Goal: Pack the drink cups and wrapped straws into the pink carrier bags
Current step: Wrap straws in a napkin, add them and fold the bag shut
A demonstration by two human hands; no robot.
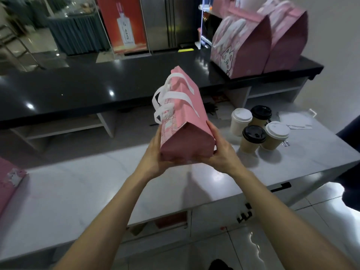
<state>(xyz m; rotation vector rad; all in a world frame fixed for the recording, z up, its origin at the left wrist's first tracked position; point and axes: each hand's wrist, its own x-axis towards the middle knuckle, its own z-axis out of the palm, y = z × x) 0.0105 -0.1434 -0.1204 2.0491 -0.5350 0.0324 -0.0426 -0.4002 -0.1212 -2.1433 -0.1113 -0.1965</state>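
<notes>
Both our hands hold one pink bag (183, 114) up above the white desk (81, 188). The bag is tipped away from us, with its flat base facing the camera and its white handles (165, 98) on the far side. Left hand (155, 152) grips the base's left edge, right hand (218, 151) grips the right edge. The fingers of both hands are curled around the base corners and touch the paper. We cannot see inside the bag, so we cannot tell what it contains.

Four lidded cups sit in a tight cluster on the desk just right of the bag. Two have white lids (241, 114) (276, 129) and two have black lids (261, 112) (254, 134). White paper items (298, 121) lie just beyond the cups; too blurred to say if they are straws.

Two more pink bags (243, 45) (288, 39) stand upright side by side on the far right end of the black desk (97, 84). The nearer one shows a cat drawing. Another pink bag (9, 178) lies at the left edge of the white desk, partly out of view.
</notes>
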